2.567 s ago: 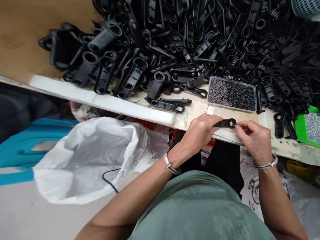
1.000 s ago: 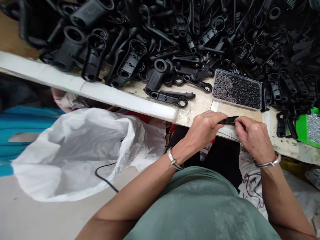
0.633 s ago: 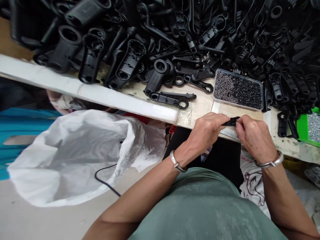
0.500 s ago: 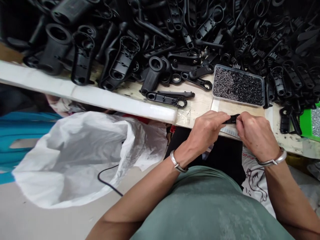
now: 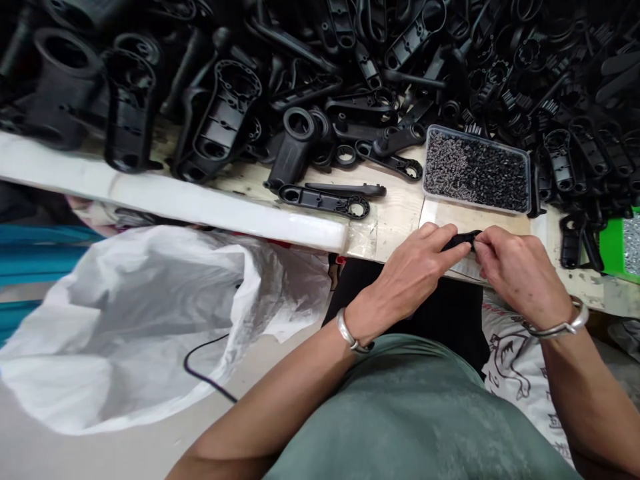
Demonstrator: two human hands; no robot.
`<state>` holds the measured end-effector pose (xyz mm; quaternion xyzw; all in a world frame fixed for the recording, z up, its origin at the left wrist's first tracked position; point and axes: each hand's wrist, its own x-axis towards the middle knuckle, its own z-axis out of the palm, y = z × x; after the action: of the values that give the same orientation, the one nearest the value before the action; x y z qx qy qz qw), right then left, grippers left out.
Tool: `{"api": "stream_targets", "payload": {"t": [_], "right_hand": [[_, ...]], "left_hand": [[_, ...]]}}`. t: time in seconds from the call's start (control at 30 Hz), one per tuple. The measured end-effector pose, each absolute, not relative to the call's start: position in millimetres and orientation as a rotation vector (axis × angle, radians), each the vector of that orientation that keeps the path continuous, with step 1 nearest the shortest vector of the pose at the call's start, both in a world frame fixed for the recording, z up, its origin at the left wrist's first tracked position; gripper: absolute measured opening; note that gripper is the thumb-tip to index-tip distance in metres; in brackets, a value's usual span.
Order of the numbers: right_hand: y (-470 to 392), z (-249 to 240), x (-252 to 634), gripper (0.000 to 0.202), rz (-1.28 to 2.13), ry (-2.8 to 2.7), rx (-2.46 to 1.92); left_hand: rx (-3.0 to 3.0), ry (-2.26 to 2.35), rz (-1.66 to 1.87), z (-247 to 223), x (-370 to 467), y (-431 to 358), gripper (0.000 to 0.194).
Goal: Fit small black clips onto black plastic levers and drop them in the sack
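A small black plastic part lies between my two hands at the front edge of the bench. My left hand grips its left side, with the fingers stretched along it. At its right end my right hand is closed in a pinch; whether a smaller piece sits in those fingertips is hidden. Just beyond my hands stands a clear plastic box of small dark pieces, greyish on the left and black on the right. Left of it, a black lever-shaped part with a ring end rests on the wood.
Black plastic parts pile up across the back of the bench. A white foam strip edges the left front. Below it hangs an open white sack. To the right is a green bin with small silvery pieces.
My left hand's fingers have stretched further along the black part. My right hand has turned slightly, still pinching at its right end. The view has shifted a little.
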<state>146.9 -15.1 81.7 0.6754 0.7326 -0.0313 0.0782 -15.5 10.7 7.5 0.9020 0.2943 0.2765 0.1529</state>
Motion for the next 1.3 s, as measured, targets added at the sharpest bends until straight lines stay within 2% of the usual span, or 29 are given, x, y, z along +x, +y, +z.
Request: {"api": "stream_targets", "payload": {"t": [0.23, 0.4, 0.5, 0.6, 0.7, 0.83, 0.93, 1.07, 1.3], "right_hand": [[-13.1, 90.0, 119.2, 0.019, 0.088, 1.989, 1.882], [-4.3, 89.2, 135.0, 0.017, -0.095, 2.112, 1.940], [-5.2, 83.8, 153.6, 0.016, -0.482, 2.206, 2.166], [-18.9, 74.3, 168.8, 0.011, -1.085, 2.115, 2.659], [-40.2, 63.3, 176.1, 0.025, -1.619, 1.856, 3.076], [-56.5, 51.9, 171.0, 0.049, -2.215, 1.584, 3.158], [-53.8, 48.0, 163.5, 0.051, -2.622, 1.494, 3.047], [-47.6, 45.1, 159.9, 0.039, -2.876, 1.407, 2.955], [-49.4, 40.3, 158.1, 0.034, -2.965, 1.296, 3.003]], "left_hand": [[2.623, 0.785, 0.719, 11.8, -18.0, 12.7, 0.029], [2.734, 0.789, 0.657, 17.2, -17.2, 14.1, 0.027], [2.821, 0.814, 0.561, 22.7, -16.2, 14.2, 0.024], [2.836, 0.837, 0.537, 22.8, -16.4, 14.0, 0.026], [2.762, 0.874, 0.666, 15.6, -17.6, 13.4, 0.031], [2.586, 0.920, 0.877, 6.8, -18.1, 9.9, 0.039], [2.527, 0.891, 0.952, 7.2, -16.5, 3.9, 0.039], [2.574, 0.902, 0.918, 14.4, -14.3, -3.3, 0.038], [2.707, 0.899, 0.771, 21.2, -15.2, -6.3, 0.036]]}}
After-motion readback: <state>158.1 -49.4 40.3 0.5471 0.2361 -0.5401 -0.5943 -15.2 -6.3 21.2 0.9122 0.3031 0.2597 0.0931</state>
